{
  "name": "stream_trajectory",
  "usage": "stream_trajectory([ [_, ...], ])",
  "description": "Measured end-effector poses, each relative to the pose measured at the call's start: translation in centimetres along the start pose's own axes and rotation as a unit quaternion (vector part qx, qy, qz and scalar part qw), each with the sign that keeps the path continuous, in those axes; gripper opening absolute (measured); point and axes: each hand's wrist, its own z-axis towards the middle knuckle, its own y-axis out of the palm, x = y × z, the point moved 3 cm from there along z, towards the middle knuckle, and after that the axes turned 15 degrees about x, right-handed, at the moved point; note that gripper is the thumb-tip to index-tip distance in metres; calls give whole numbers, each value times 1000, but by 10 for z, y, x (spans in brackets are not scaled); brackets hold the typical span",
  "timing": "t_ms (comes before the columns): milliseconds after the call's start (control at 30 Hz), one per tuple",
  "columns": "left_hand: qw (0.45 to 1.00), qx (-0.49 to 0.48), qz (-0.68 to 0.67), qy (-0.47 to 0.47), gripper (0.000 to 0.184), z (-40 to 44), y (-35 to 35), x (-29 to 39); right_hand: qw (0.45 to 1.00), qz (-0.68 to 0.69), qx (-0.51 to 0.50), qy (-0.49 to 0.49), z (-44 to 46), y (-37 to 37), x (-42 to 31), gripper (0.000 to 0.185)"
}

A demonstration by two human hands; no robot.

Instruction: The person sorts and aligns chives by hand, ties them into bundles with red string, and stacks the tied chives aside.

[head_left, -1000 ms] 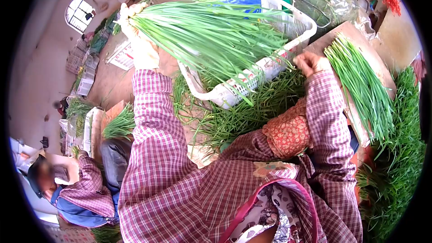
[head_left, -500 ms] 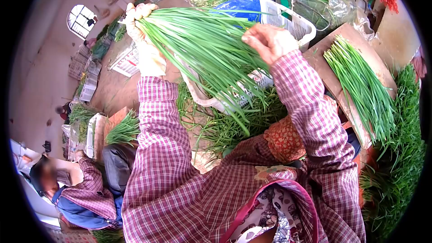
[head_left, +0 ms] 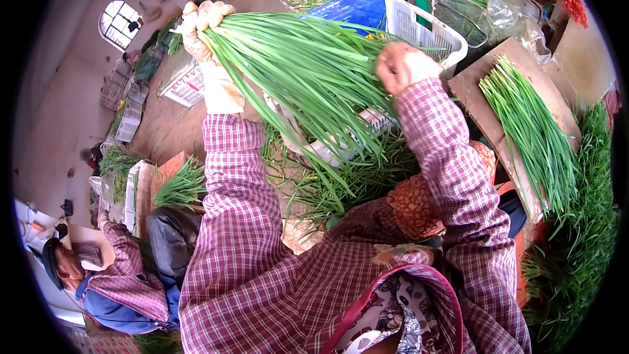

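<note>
My left hand (head_left: pixel 204 23) is closed around the pale stem ends of a bunch of garlic chives (head_left: pixel 301 65), held up at arm's length. The long green leaves fan out to the right and droop over a white plastic basket (head_left: pixel 327 147). My right hand (head_left: pixel 405 69) is at the leaf tips on the right side of the bunch, fingers curled together. Whatever lies between those fingers is too small to make out. Loose chive leaves (head_left: pixel 367 177) lie in a heap below, by my knees.
To the right, a sorted pile of chives (head_left: pixel 531 131) rests on a board (head_left: pixel 468 85), with a larger green heap (head_left: pixel 590 236) beyond. A white crate (head_left: pixel 426 26) with blue sheeting (head_left: pixel 354 10) stands ahead. Another person (head_left: pixel 124 275) sits at the lower left.
My right hand has moved slightly right and down, its fingers curling in more. The left hand still holds the bunch in nearly the same place; the leaves have shifted a little.
</note>
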Motion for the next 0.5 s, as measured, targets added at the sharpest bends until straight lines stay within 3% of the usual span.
stream_trajectory([
  [100,1000,4,-1,8,9,-3,-1,4,1000,6,5,4,-2,-7,26,16],
  [167,1000,5,-13,2,10,-6,3,1,987,129,93,-26,4,-23,19,18],
  [300,998,-45,-25,-28,15,-1,3,-4,980,197,15,3,10,-27,-20,22],
  [333,998,-54,-24,-32,15,0,4,-5,980,196,23,-35,11,-22,-23,20],
  [433,996,-68,-29,-44,16,1,7,-8,985,170,34,-14,13,-10,-27,22],
  [500,996,-71,-28,-44,15,1,8,-8,975,217,11,48,15,-6,-29,24],
])
